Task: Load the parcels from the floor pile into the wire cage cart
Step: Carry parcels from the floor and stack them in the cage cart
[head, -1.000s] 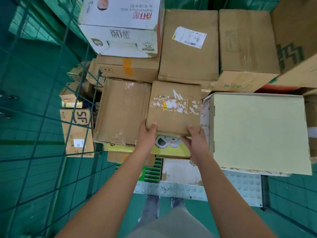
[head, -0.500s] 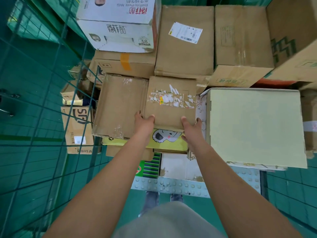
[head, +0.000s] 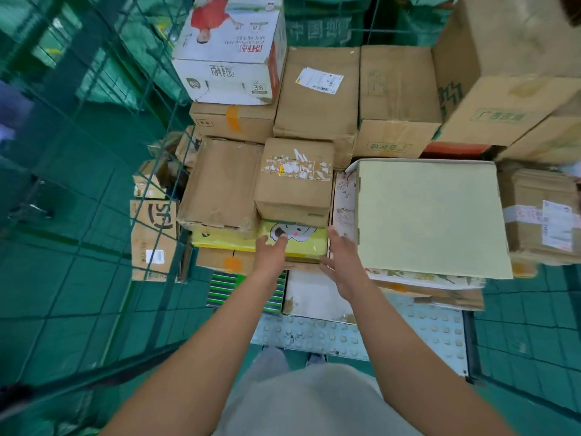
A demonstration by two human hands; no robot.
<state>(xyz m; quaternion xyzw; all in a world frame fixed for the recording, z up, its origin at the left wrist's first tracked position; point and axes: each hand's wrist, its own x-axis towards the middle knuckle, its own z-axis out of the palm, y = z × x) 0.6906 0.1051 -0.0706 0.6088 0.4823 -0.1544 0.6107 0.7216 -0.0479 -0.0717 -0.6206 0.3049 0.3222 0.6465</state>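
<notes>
- The small brown parcel (head: 294,180), marked by torn label remnants, was seen at frame centre, set on the yellow carton (head: 295,243) inside the wire cage cart (head: 151,171).
- Half a second earlier it had been gripped at its near edge by both hands; that grip had since been given up.
- The left hand (head: 271,251) was shown released, fingers relaxed over the yellow carton.
- The right hand (head: 341,259) was shown released, beside the pale green box (head: 430,215).
</notes>
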